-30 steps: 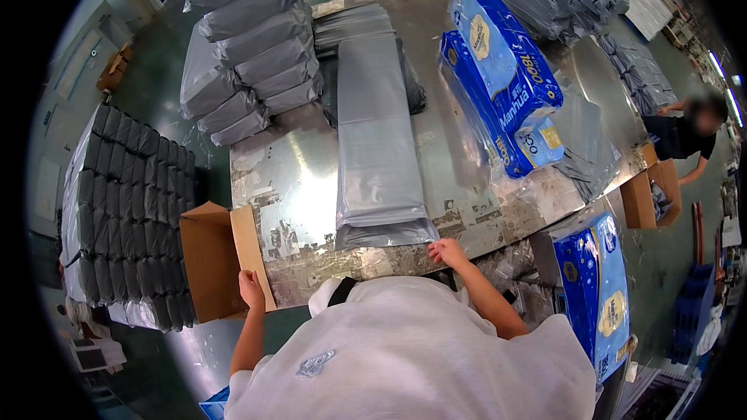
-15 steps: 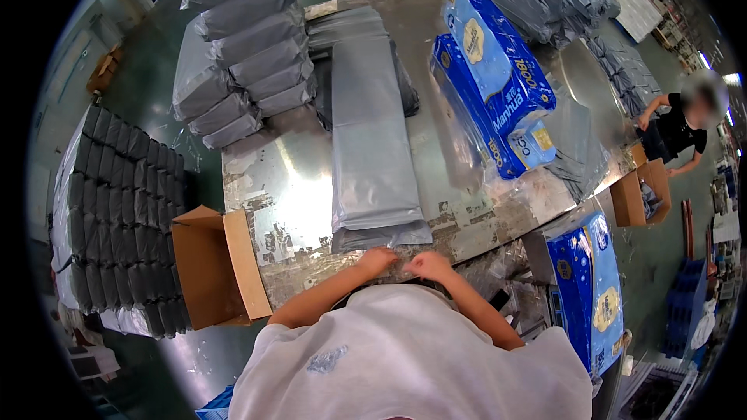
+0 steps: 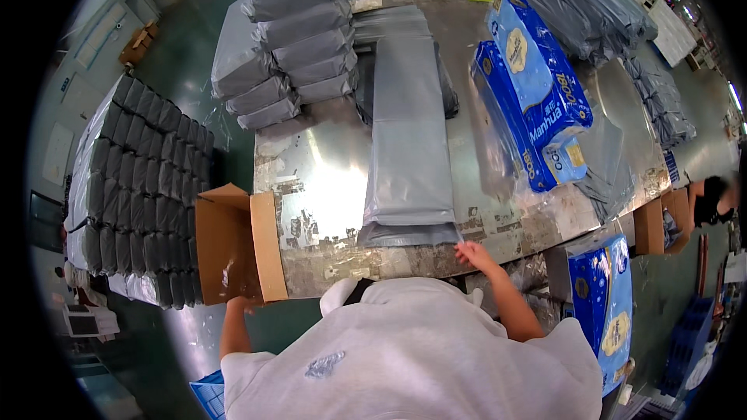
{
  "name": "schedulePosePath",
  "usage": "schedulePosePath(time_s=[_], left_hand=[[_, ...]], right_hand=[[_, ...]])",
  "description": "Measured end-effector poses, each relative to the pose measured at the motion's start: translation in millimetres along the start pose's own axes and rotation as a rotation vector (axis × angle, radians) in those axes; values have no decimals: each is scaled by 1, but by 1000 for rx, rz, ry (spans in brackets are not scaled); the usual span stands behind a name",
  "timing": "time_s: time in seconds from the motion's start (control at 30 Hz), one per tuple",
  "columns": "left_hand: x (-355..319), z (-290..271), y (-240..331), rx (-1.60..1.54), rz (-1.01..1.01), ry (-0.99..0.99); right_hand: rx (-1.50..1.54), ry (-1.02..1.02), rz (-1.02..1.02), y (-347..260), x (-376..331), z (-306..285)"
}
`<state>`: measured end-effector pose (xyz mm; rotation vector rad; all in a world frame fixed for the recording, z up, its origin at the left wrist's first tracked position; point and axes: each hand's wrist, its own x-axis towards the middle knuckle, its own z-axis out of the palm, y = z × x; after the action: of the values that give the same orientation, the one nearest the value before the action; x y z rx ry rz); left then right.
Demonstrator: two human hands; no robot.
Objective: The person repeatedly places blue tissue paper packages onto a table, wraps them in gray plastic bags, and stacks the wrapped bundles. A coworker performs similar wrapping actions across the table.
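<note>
- So our right hand is at the near right corner of the long gray bag, fingertips bunched up and touching the flap edge. We can't tell if they're really pinching the plastic.
- Our left hand is down by the near lower edge of the open cardboard box, well apart from the right one. It's small and partly hidden, so we can't tell if those fingers are spread or closed on anything.
- The gray bag lies flat on the metal table, stretching straight away from our right hand, with its flap end closest to us.
- Past the far end of that bag, well beyond our right hand, more gray bags lie flat.
- Ahead of our left hand, across the table, there's a tall pile of gray packages. Out to its left we've got a big block of dark gray parcels.
- Ahead and to the right of our right hand sit two blue packs wrapped in plastic, one leaning over the other. Another blue pack stands to that hand's right, lower down.
- Way off to the right of our right hand, a co-worker is beside a smaller carton.
</note>
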<state>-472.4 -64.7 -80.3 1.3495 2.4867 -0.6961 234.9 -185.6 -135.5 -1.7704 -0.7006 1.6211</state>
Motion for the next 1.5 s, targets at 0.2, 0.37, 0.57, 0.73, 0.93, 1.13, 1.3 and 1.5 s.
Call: schedulePosePath(time_s=[0.2, 0.37, 0.57, 0.73, 0.93, 1.13, 1.3, 1.5], left_hand=[[-58, -80, 160, 20, 607, 328], [-107, -51, 301, 307, 1368, 706], [-151, -64, 371, 595, 1778, 743], [-119, -73, 355, -41, 1595, 143], [-61, -84, 417, -687, 1126, -463], [-66, -33, 506, -1473, 725, -305], [-91, -104, 525, -1717, 465, -1234], [-146, -216, 442, -1410, 556, -1073]], right_hand=[[-957, 549, -614, -20, -36, -29], [-1623, 195, -1135, -104, -4, -4], [-1661, -79, -1102, -104, 26, -11], [-990, 13, -886, -91, 53, -39], [-157, 21, -377, -112, 131, -47], [191, 366, -410, -118, 201, 1], [664, 70, -144, -173, 185, -4], [529, -268, 76, -280, 62, 0]])
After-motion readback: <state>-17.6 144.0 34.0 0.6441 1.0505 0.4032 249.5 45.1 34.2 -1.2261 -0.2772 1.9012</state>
